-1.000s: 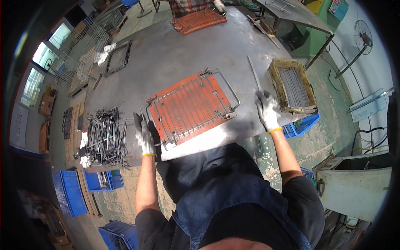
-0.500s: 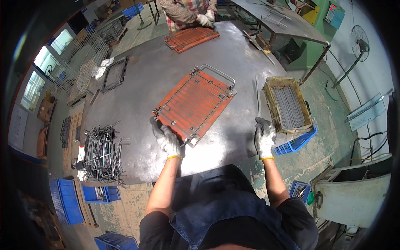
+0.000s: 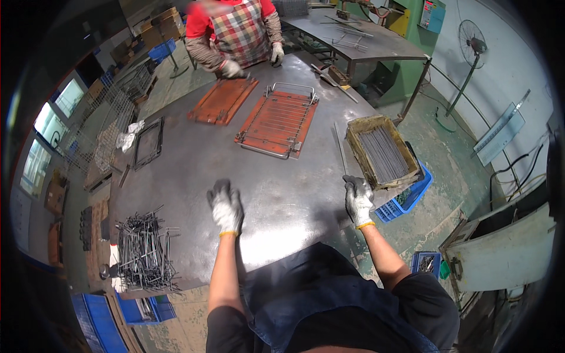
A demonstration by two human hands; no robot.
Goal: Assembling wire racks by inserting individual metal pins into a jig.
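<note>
Hovering over the near part of the grey metal counter [image 3: 194,159], our gloved left hand [image 3: 225,207] is spread wide and holds nothing. Our gloved right hand [image 3: 358,199] sits at the counter's right edge, fingers curled, just beside the near corner of the worn tray of thin metal rods [image 3: 382,154]; we cannot tell whether it grips anything. The orange wire rack [image 3: 278,122] lies well apart from both hands, toward the far edge, beside a second orange panel [image 3: 222,100] under another person's gloved hand [image 3: 232,69]. A tangle of bent wire pieces [image 3: 143,252] lies at the near left corner.
</note>
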